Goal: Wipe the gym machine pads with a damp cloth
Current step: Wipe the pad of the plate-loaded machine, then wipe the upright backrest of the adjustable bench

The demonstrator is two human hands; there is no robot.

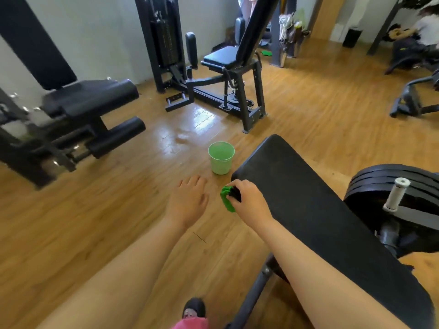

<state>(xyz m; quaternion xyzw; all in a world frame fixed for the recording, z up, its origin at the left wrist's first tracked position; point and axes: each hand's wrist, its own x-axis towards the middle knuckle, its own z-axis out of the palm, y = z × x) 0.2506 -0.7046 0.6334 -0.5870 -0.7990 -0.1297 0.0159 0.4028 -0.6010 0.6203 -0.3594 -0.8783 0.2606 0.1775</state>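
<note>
A long black bench pad (308, 203) slants from the centre to the lower right. My right hand (249, 198) presses a bunched green cloth (226, 198) against the pad's near left edge, fingers closed on it. My left hand (190, 200) hovers over the wooden floor just left of the pad, fingers spread, holding nothing. A green bucket (221, 160) stands on the floor just beyond both hands, close to the pad's far corner.
A leg machine with black roller pads (95, 100) stands at the left. A seat machine with weight stack (225, 60) is at the back centre. Weight plates and a handle (394, 195) sit right of the pad. A person (425, 29) sits far right. My shoe (193, 307) is below.
</note>
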